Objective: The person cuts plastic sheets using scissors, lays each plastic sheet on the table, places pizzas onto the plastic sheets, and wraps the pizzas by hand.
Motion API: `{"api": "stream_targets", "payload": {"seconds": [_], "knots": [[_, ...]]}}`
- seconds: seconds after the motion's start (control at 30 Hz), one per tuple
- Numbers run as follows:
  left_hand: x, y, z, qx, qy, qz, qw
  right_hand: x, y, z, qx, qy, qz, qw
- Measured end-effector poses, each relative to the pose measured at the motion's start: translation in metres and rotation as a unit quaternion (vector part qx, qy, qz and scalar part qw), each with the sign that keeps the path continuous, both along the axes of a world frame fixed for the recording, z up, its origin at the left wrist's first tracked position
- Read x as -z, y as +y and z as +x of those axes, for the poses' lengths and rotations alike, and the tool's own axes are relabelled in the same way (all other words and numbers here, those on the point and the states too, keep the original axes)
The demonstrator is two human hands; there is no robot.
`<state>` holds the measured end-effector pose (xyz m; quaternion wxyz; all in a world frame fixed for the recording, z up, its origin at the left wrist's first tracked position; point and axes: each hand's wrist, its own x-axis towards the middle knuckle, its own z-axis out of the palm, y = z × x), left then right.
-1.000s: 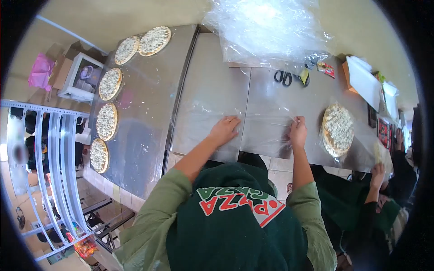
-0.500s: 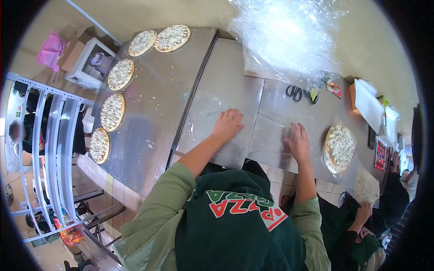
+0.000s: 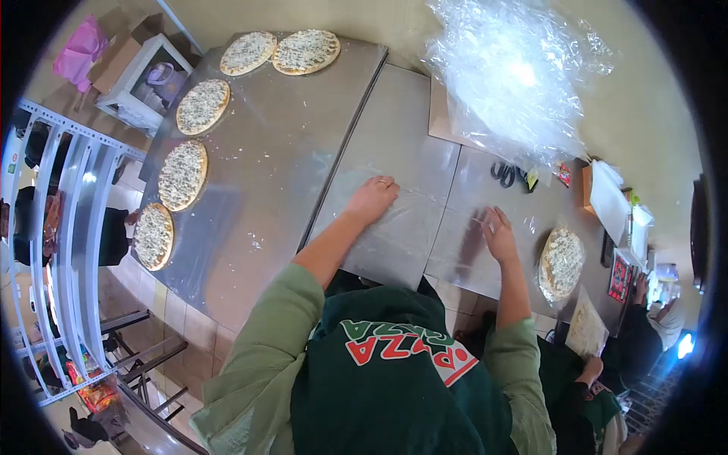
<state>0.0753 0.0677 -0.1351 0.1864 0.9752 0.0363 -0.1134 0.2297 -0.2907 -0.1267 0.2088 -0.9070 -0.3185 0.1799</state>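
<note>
A clear plastic bag (image 3: 394, 227) lies flat on the metal table below me, faintly wrinkled; its exact outline is hard to follow. My left hand (image 3: 374, 199) rests on the bag's left part, palm down, fingers close together and a ring on one of them. Over the bag's right side is my right hand (image 3: 497, 233), fingers stretched and slightly apart; whether it touches the film cannot be made out. To its right, a topped pizza (image 3: 563, 263) in clear wrap lies on the table.
Several unwrapped pizzas (image 3: 183, 175) line the left table's far and left edges. A heap of clear plastic bags (image 3: 516, 83) fills a cardboard box at the back. Black scissors (image 3: 503, 174) lie before it. At right, a co-worker's hand (image 3: 590, 371) holds a wrapped flat item (image 3: 587, 327).
My left hand has slid left across the bag, its fingers drawing closer together. My right hand stays nearly in place. The view has shifted slightly, and the co-worker's wrapped item has tilted.
</note>
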Motion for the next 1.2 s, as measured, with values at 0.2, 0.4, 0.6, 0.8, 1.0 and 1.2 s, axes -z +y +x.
{"api": "stream_targets", "payload": {"seconds": [0.2,0.4,0.6,0.8,1.0,1.2], "knots": [[-0.06,0.001,-0.01,-0.092,0.064,0.07,0.991,-0.035,0.03,-0.015,0.166,0.022,-0.224,0.96],[-0.066,-0.021,-0.013,-0.078,0.055,0.113,0.989,-0.024,0.032,-0.003,0.147,-0.041,-0.271,0.95],[0.016,-0.094,-0.03,0.052,-0.197,-0.088,0.975,-0.029,0.062,-0.045,0.071,-0.154,-0.059,0.984],[-0.018,-0.102,-0.057,0.033,-0.136,0.022,0.99,-0.022,0.014,-0.095,0.134,-0.191,-0.136,0.963],[0.0,-0.085,0.015,0.096,-0.007,-0.15,0.984,-0.026,-0.027,-0.086,0.121,-0.155,-0.173,0.965],[-0.036,-0.088,0.036,0.071,-0.085,0.074,0.991,-0.037,-0.035,-0.09,0.101,-0.127,-0.158,0.974]]}}
